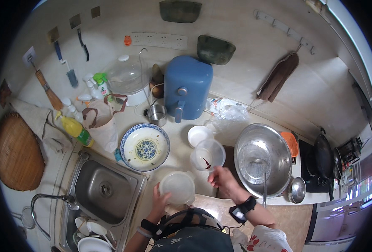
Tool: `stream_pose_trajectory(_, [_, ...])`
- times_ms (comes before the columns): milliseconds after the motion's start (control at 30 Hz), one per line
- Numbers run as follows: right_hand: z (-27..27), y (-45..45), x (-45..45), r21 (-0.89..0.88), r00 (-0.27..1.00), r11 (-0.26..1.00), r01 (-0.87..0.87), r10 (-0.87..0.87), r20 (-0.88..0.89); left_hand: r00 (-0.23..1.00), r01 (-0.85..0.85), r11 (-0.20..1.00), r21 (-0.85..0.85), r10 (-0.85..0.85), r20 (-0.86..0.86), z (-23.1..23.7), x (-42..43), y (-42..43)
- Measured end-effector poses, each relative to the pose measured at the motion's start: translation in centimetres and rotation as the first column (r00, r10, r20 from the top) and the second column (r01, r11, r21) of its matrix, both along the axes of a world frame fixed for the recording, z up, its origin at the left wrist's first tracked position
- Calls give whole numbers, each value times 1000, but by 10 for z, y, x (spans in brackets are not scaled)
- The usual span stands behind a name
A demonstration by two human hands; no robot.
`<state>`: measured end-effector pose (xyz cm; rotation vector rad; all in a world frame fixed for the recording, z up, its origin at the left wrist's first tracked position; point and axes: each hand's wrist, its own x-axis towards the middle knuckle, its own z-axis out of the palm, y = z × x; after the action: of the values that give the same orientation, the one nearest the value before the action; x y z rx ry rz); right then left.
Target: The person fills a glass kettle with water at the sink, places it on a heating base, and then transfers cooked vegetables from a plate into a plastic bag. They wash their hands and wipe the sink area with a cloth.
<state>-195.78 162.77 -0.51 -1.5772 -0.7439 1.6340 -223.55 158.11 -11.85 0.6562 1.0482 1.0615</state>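
My left hand (159, 201) grips a round translucent plastic container (177, 188) with tabs on its rim, held in front of my body at the counter edge. I cannot tell whether it is a lidded tub or only a lid. A clear plastic tub (216, 151) stands on the counter with dark red dried chilies (207, 163) in it. Just beside this tub's near rim is my right hand (224, 180), fingers curled; whether anything is pinched in them is unclear. Behind the tub sits a small white bowl (200, 136), partly overlapped by it.
Left of the hands lie a blue-rimmed plate (160, 146) with food residue and a steel sink (102, 209) with dishes. On the right stands a large steel basin (280, 160) containing a clear bowl and a spoon. A blue air fryer (189, 85) and crumpled plastic bags (230, 116) are behind.
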Motion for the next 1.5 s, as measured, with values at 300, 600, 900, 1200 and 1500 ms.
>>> stream_pose_trajectory(300, [128, 131, 190, 203, 866, 974, -105, -11, 499, 982, 76, 991, 114, -55, -181, -1, 21, 20])
stream_pose_trajectory(600, [37, 236, 346, -172, 591, 983, 66, 101, 800, 985, -146, 970, -192, 125, -120, -12, 49, 43])
stream_pose_trajectory(900, [-25, 254, 377, -259, 724, 966, -13, 188, 664, 925, -115, 988, -105, 68, -373, -16, 57, 55])
stream_pose_trajectory(1200, [-89, 260, 429, -234, 778, 972, -11, 155, 609, 890, -111, 992, 54, 124, -439, -8, 68, 60])
stream_pose_trajectory(1500, [19, 259, 360, 262, 346, 911, -318, -146, 927, 679, 215, 971, -100, -223, -699, 5, 50, 53])
